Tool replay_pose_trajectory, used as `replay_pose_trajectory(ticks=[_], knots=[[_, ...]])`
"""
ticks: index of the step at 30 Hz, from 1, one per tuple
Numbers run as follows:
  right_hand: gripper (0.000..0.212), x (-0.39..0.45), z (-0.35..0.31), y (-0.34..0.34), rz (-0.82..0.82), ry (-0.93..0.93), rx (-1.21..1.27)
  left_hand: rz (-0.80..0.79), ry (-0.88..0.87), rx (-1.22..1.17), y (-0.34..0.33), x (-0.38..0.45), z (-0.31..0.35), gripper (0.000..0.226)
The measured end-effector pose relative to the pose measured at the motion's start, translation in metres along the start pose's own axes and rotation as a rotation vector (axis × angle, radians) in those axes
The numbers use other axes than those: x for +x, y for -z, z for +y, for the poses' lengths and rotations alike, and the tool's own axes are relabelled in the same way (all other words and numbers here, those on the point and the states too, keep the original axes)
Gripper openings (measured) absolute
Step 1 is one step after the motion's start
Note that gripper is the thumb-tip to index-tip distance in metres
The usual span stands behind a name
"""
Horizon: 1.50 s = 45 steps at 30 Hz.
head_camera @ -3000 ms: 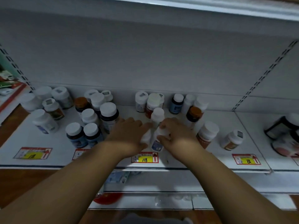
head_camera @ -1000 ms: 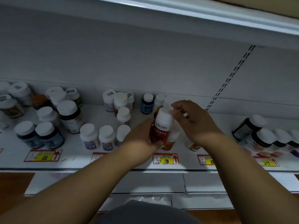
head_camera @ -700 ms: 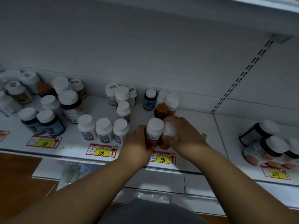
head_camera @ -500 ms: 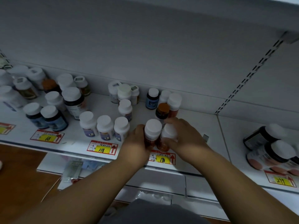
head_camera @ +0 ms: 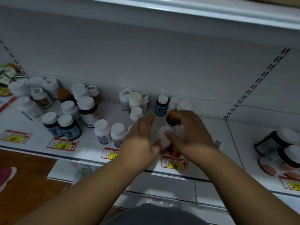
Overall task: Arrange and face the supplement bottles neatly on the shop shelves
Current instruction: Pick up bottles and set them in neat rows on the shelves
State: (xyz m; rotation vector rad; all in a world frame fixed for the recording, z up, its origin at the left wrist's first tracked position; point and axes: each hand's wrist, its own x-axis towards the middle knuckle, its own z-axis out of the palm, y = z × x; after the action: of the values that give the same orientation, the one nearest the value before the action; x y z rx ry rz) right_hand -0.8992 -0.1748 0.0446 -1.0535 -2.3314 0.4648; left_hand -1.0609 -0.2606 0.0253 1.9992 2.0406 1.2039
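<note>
Two red-brown supplement bottles with white caps stand side by side at the shelf's (head_camera: 230, 143) front edge, above a red and yellow price tag (head_camera: 174, 164). My right hand (head_camera: 191, 133) curls over them, its thumb pressing the cap of the left bottle (head_camera: 163, 135); the right bottle (head_camera: 174, 151) shows only its lower body. My left hand (head_camera: 141, 138) lies just left of that pair with fingers straightened, thumb near the left bottle's body. An orange-capped dark bottle (head_camera: 172, 116) stands right behind my right fingers.
A row of small white bottles (head_camera: 110, 133) stands left of my left hand; blue and white bottles (head_camera: 161, 105) line the back wall. More bottles crowd the left end (head_camera: 65, 114). Big dark bottles (head_camera: 279, 143) lie in the right bay. An upper shelf (head_camera: 178, 12) overhangs.
The red-brown bottle, held up in both hands a second ago, came down to the shelf front. My left hand's fingers have since come off it and straightened; my right hand stays over the pair.
</note>
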Motion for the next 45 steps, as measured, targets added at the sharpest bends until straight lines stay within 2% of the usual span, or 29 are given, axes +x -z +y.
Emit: replay_pose_trajectory(ticks=[3, 5, 7, 10, 13, 18, 25, 35, 37, 40, 42, 43, 45], knots=[[0.036, 0.012, -0.031, -0.008, 0.043, 0.102, -0.006, 0.115, -0.031, -0.042, 0.034, 0.008, -0.025, 0.041], [0.023, 0.02, -0.052, -0.021, 0.036, 0.195, -0.055, 0.092, -0.032, 0.001, 0.057, 0.013, -0.053, 0.041], [0.025, 0.027, -0.068, -0.04, -0.073, 0.21, -0.108, -0.081, -0.051, 0.088, 0.075, 0.019, -0.082, 0.045], [0.044, 0.036, -0.081, -0.069, -0.222, 0.08, -0.154, -0.486, -0.109, 0.307, 0.082, 0.028, -0.115, 0.063], [0.056, 0.043, -0.086, -0.088, -0.344, -0.068, -0.241, -0.629, -0.209, 0.455, 0.074, 0.035, -0.133, 0.07], [0.058, 0.043, -0.08, -0.093, -0.43, -0.177, -0.179, -0.589, -0.29, 0.49, 0.058, 0.037, -0.142, 0.061], [0.057, 0.04, -0.078, -0.083, -0.471, -0.165, -0.137, -0.592, -0.312, 0.417, 0.053, 0.034, -0.143, 0.059], [0.062, 0.04, -0.086, -0.083, -0.481, -0.172, -0.171, -0.582, -0.237, 0.446, 0.056, 0.031, -0.132, 0.056], [0.059, 0.042, -0.088, -0.075, -0.417, -0.148, -0.165, -0.576, -0.231, 0.428, 0.058, 0.032, -0.132, 0.061], [0.037, 0.05, -0.08, -0.045, -0.067, -0.078, -0.154, -0.507, -0.231, 0.377, 0.066, 0.037, -0.124, 0.072], [0.029, 0.059, -0.057, -0.021, 0.071, -0.13, -0.229, -0.461, -0.249, 0.339, 0.07, 0.04, -0.114, 0.072], [0.029, 0.063, -0.044, -0.011, 0.07, -0.197, -0.266, -0.44, -0.262, 0.323, 0.069, 0.042, -0.107, 0.072], [0.031, 0.071, -0.018, 0.001, -0.079, -0.331, -0.334, -0.404, -0.277, 0.291, 0.064, 0.045, -0.093, 0.068]])
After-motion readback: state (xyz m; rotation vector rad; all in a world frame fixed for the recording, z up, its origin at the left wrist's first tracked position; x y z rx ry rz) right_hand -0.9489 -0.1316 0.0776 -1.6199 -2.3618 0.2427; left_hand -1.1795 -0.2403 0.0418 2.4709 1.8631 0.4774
